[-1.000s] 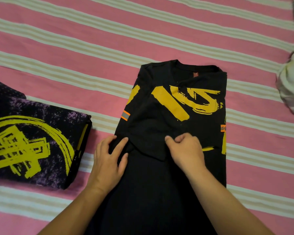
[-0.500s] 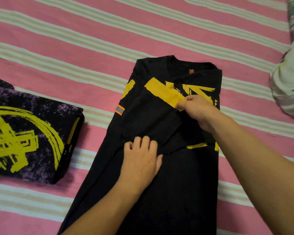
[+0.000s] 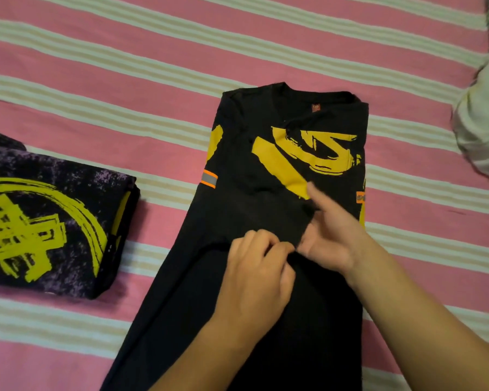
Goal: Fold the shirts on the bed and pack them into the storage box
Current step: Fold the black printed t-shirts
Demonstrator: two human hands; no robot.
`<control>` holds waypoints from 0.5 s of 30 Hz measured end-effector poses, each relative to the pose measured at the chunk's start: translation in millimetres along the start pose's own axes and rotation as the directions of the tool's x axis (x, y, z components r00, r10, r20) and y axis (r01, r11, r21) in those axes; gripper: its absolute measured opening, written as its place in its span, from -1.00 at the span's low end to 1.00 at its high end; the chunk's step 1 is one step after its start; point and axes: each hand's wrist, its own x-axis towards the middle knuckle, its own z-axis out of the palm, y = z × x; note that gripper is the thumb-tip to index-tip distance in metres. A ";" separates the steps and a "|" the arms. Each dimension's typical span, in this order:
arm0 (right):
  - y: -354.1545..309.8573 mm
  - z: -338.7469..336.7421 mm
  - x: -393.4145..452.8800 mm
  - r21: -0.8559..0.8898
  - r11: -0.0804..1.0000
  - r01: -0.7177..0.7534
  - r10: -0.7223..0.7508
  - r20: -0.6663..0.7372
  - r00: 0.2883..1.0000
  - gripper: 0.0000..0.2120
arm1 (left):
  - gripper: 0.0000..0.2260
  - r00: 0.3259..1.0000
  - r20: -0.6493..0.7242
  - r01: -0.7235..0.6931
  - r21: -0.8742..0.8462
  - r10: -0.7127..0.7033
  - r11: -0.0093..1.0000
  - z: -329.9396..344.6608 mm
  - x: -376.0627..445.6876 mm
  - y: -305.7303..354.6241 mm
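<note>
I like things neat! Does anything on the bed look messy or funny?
Nothing is torn or spilled. The black shirt is only half folded: it lies slightly slanted, with a small pucker under its collar. The left hand pinches the folded edge; the right hand rests beside it. The purple shirt is already neatly folded.

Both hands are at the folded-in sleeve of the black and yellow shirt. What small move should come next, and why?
Probably smooth the sleeve flat, then bring the bottom half up toward the collar. The black shirt has its sides folded in, but its lower body lies long and unfolded. The left hand pinches the sleeve edge beside the right hand. A folded shirt already lies alongside.
</note>
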 end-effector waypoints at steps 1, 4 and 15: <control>4.6 -2.6 0.9 -0.040 0.999 0.030 -0.033 -0.074 0.997 -0.61 | -0.76 0.999 0.037 -0.004 0.008 0.004 1.000 2.9 2.7 4.4; 9.1 -5.9 5.5 -0.344 0.891 0.297 -0.427 -0.409 0.807 -0.82 | -0.63 0.995 0.070 0.062 0.117 -0.070 0.991 0.9 -8.9 3.4; 24.5 7.5 4.8 0.077 0.985 0.155 -0.121 -0.334 0.935 -0.72 | -0.31 0.816 -0.073 0.559 0.349 -0.573 0.752 -56.9 -194.5 -97.6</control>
